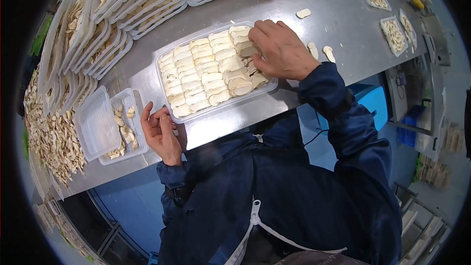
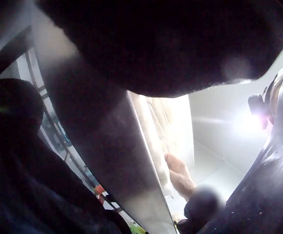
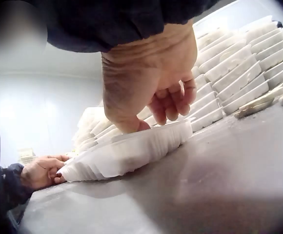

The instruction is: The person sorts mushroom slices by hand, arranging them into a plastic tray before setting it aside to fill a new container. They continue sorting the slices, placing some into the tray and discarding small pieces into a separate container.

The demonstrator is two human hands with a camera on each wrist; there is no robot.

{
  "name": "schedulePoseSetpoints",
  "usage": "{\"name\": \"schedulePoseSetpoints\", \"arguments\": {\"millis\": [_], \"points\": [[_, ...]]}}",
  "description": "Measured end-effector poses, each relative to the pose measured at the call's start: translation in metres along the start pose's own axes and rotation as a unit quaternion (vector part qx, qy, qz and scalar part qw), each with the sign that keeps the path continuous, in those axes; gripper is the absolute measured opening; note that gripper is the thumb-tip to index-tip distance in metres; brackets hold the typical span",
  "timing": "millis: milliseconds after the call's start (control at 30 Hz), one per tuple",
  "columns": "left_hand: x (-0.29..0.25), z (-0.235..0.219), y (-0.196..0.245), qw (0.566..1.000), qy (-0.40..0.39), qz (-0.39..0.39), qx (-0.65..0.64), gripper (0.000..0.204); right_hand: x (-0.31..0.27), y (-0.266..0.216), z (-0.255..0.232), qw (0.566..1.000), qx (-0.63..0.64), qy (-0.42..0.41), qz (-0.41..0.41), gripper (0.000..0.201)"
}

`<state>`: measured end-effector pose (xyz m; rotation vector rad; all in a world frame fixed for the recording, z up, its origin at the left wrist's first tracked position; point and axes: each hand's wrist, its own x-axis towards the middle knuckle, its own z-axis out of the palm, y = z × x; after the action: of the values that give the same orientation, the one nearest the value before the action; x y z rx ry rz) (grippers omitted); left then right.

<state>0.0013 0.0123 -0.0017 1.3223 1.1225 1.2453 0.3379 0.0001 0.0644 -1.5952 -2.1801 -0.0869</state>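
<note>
A clear plastic tray (image 1: 267,90) on the steel table holds overlapping rows of pale mushroom slices (image 1: 203,71). Over its right end my right hand (image 1: 282,49) reaches down, thumb and index finger bent around a mushroom slice (image 1: 247,49) in the last row. From the right wrist view the right hand (image 3: 151,83) has its thumb at the tray's rim, with the other fingers loosely curled. Below that slice, darker brown bits show in the row. My left hand (image 1: 163,135), fingers relaxed and half curled, rests against the tray's near left corner.
Stacked trays of slices (image 1: 147,7) line the back left. Left of my left hand stand an empty-looking tray (image 1: 95,122) and a tray with several pieces (image 1: 128,135). Loose slices (image 1: 303,13) lie to the right. Small filled trays (image 1: 394,35) stand at the far right.
</note>
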Motion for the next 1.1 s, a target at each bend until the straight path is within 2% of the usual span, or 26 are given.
{"name": "schedulePoseSetpoints", "arguments": {"millis": [133,167,267,400,500,600,633,733,867,1033,1100], "points": [[0.000,0.000,0.001,1.000,0.001,-0.002,0.000,0.041,-0.006,0.012,-0.027,0.999,-0.012,0.035,0.029,0.025],[0.000,0.001,0.001,1.000,0.001,-0.002,0.002,0.040,-0.010,0.015,-0.033,0.997,-0.018,0.066,0.039,0.023],[0.000,0.002,0.003,1.000,0.001,-0.003,0.015,0.040,-0.026,0.025,-0.049,0.991,-0.045,0.080,0.097,0.019],[0.000,0.001,0.003,1.000,-0.001,-0.012,0.018,0.039,-0.048,0.032,-0.055,0.979,-0.028,0.105,0.174,0.013],[0.001,0.001,0.006,0.999,0.002,-0.022,0.035,0.039,-0.058,0.029,-0.050,0.974,-0.015,0.136,0.181,0.012],[0.003,-0.001,0.012,0.999,-0.007,-0.042,0.029,0.039,-0.066,0.019,-0.045,0.966,0.013,0.136,0.218,0.012],[0.003,-0.003,0.013,0.998,-0.008,-0.049,0.026,0.039,-0.070,0.015,-0.040,0.962,0.056,0.130,0.236,0.015],[0.004,-0.006,0.017,0.997,-0.008,-0.072,0.021,0.040,-0.078,-0.006,-0.032,0.958,0.125,0.109,0.234,0.019],[0.002,-0.009,0.020,0.996,-0.013,-0.082,0.014,0.040,-0.078,-0.027,-0.025,0.961,0.127,0.087,0.231,0.021],[0.001,-0.011,0.020,0.998,-0.010,-0.056,0.018,0.039,-0.058,-0.014,-0.025,0.966,0.082,0.159,0.187,0.014],[-0.001,-0.012,0.020,0.999,-0.007,-0.028,0.037,0.038,-0.047,-0.016,-0.028,0.971,0.083,0.149,0.169,0.014]]}}
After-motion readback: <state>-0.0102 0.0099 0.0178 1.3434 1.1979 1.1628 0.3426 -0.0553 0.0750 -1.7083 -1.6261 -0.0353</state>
